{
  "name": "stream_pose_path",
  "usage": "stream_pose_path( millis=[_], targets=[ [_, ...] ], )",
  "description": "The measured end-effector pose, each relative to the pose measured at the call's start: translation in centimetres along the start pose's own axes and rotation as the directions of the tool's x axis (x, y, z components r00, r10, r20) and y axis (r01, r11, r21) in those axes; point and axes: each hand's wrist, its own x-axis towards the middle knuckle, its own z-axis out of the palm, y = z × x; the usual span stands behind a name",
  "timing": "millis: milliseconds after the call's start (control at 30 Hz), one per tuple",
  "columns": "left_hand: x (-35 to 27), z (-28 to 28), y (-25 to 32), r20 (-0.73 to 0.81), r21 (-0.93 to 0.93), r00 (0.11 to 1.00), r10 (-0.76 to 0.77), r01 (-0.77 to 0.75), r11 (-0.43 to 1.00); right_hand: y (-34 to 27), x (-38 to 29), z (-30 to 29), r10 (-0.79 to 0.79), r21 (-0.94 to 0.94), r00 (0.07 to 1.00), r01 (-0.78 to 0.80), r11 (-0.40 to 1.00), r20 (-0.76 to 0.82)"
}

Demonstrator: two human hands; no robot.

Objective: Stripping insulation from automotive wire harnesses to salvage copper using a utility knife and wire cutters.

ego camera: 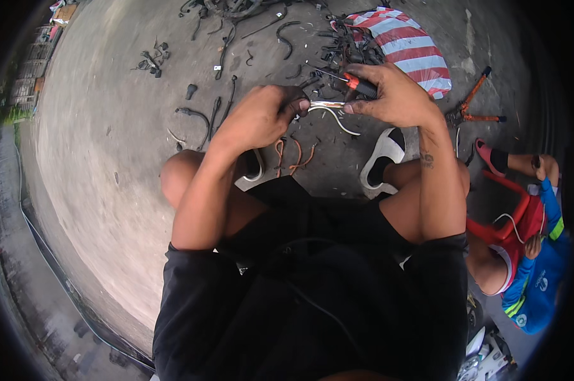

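My left hand [268, 114] pinches one end of a short piece of cable [327, 104], with white covering and coppery metal showing along it. My right hand [394, 93] grips a hand tool [361, 86] by its red-and-black handle. Its thin metal blade or shaft points up and left, apart from the cable; which kind of tool it is, I cannot tell. The right thumb meets the cable's other end. Below the cable a curved white strip [337, 119] shows, perhaps peeled covering; whether it is still attached is unclear. Short orange cables [298, 157] lie on the concrete between my feet.
Black cable ends and connectors [337, 50] are heaped beside a red-and-white striped bag [417, 50]. Bolt cutters [475, 102] with orange handles lie open at right. Loose black cables [215, 114] lie left. Another person [539, 271] sits on a red plastic chair [522, 188], holding a white cable.
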Motion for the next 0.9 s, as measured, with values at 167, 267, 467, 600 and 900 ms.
stream_pose_path(
  millis=[167, 267, 467, 600, 900],
  targets=[
    [0.7, 0.0, -0.3, -0.076, 0.027, 0.997, 0.008, -0.006, 1.000, 0.6, -0.2, 1.7, -0.027, 0.207, 0.999, 0.022, 0.978, 0.019],
    [1.4, 0.8, -1.3, -0.608, 0.083, 0.776, 0.167, -0.147, 0.986, -0.4, -0.1, 2.1, 0.151, 0.470, 0.979, -0.197, 0.860, 0.135],
    [1.1, 2.1, -1.5, -0.297, -0.549, 0.913, -0.280, 0.077, 0.832, -0.6, 0.4, 5.3, 0.302, 0.728, 0.953, -0.185, 0.660, -0.033],
    [1.3, 3.7, -0.4, 0.004, -0.868, 0.958, -0.287, 0.146, 0.474, -0.2, 0.8, 8.3, 0.353, 0.805, 0.928, -0.120, 0.581, -0.116],
    [1.2, 3.3, -1.0, -0.146, -0.916, 0.941, -0.304, -0.012, 0.402, -1.5, 0.6, 6.0, 0.223, 0.411, 0.933, -0.092, 0.907, -0.282]
  ],
)
